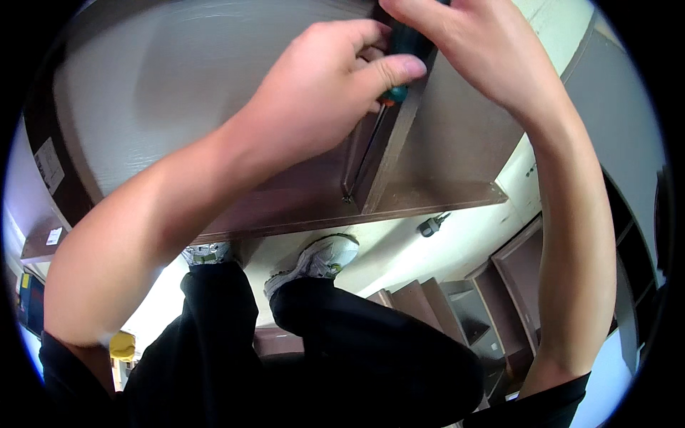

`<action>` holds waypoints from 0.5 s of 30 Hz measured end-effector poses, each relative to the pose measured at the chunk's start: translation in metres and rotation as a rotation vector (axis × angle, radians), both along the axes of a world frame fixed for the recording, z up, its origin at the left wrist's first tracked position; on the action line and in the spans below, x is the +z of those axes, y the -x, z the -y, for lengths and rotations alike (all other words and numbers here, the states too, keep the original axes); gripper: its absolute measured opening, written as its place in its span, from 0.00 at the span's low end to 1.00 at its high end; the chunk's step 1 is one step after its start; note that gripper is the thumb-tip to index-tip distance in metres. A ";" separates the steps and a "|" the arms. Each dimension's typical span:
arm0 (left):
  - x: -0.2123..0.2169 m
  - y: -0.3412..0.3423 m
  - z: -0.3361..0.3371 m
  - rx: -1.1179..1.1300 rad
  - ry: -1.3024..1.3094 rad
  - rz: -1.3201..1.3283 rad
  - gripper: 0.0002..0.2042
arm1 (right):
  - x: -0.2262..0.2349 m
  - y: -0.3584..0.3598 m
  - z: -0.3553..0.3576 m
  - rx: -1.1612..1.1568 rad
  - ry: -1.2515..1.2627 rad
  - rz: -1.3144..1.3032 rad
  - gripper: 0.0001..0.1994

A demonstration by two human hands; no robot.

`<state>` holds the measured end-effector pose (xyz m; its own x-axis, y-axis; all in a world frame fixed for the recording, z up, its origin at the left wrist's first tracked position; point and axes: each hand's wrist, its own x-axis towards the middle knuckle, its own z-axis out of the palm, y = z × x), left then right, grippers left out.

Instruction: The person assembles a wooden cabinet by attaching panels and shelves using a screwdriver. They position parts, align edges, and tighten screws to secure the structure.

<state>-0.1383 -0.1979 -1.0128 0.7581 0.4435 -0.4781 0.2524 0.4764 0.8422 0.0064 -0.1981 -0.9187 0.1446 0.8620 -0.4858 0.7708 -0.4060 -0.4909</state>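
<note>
A long screwdriver [412, 44] with a dark green handle and an orange collar slants down inside a brown cabinet frame [442, 200]. My left hand [321, 89] is wrapped round the lower part of the handle, thumb across it. At the top of the handle is my right hand [467, 36], its fingers closed over the end and partly cut off by the picture's edge. The thin shaft runs along an upright divider [394, 146], its tip at a small screw or fitting [347, 199] in the corner by the bottom board.
A large grey-brown panel [193, 64] fills the upper left. My shoes [317, 260] stand on the pale floor just below the cabinet's edge. A small dark object [430, 227] lies on the floor nearby. Several brown boards [435, 307] lean at the lower right.
</note>
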 end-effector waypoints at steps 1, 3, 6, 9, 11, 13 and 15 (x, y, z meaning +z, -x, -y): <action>-0.002 -0.001 -0.002 -0.002 -0.020 -0.009 0.15 | 0.003 -0.012 -0.006 -0.010 0.023 -0.144 0.14; 0.001 -0.008 -0.004 0.004 -0.048 -0.012 0.14 | 0.008 -0.023 -0.010 -0.002 0.067 -0.185 0.15; 0.004 -0.005 0.001 0.021 0.000 0.048 0.15 | 0.007 -0.024 -0.003 0.021 0.033 -0.207 0.16; 0.018 -0.012 -0.004 0.070 0.173 -0.016 0.14 | 0.000 -0.013 0.007 0.082 -0.078 -0.045 0.18; 0.018 -0.008 -0.005 0.089 0.168 0.036 0.11 | 0.003 -0.014 0.001 0.120 -0.017 0.009 0.20; 0.018 -0.001 -0.007 0.075 0.149 -0.004 0.10 | 0.010 -0.007 -0.017 0.171 0.131 0.099 0.22; 0.031 -0.009 -0.015 -0.009 0.180 -0.112 0.11 | 0.026 0.002 -0.031 0.216 0.268 0.282 0.24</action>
<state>-0.1297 -0.1832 -0.9821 0.6995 0.3367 -0.6304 0.3444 0.6140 0.7102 0.0043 -0.1671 -0.8927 0.1340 0.7360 -0.6636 0.9408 -0.3050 -0.1482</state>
